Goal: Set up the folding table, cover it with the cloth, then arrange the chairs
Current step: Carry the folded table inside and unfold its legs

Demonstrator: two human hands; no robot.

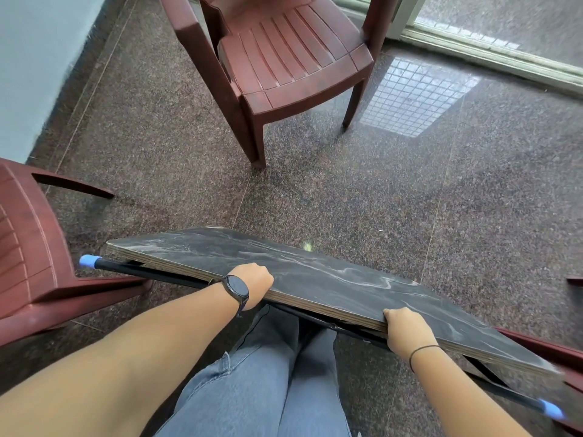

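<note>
Both hands (255,283) gripping folded table (315,279) edge, apparently off floor, chair (293,55) beyond

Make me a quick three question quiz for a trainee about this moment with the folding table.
1. True or false: both hands grip the near edge of the folding table.
2. Which wrist carries the black watch?
3. What colour are the caps on the folded table legs: A blue, B red, C white?

Key: 1 true, left hand and right hand. 2 left. 3 A, blue cap.
</note>
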